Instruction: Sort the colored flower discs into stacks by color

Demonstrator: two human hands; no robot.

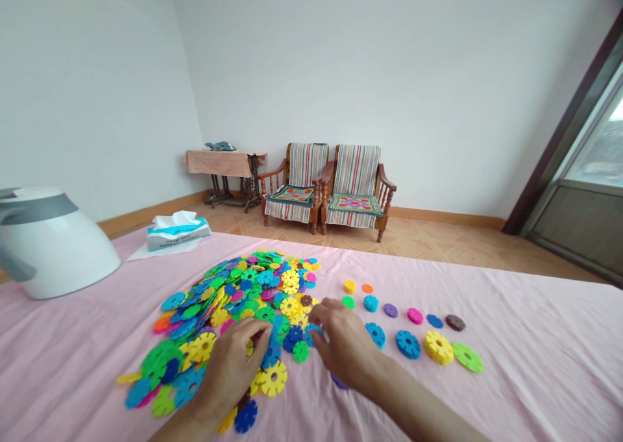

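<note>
A big heap of coloured plastic snowflake discs lies on the pink tablecloth. My left hand rests palm down on the near part of the heap, fingers curled over yellow and blue discs. My right hand sits at the heap's right edge, fingers bent and pinching at a blue disc. To the right, single discs lie apart in rows: small ones behind, larger blue, yellow and green ones in front.
A white appliance with a grey handle stands at the table's left. A tissue pack lies behind the heap. Across the room stand two striped wooden armchairs, a covered sewing table, and a glass door on the right.
</note>
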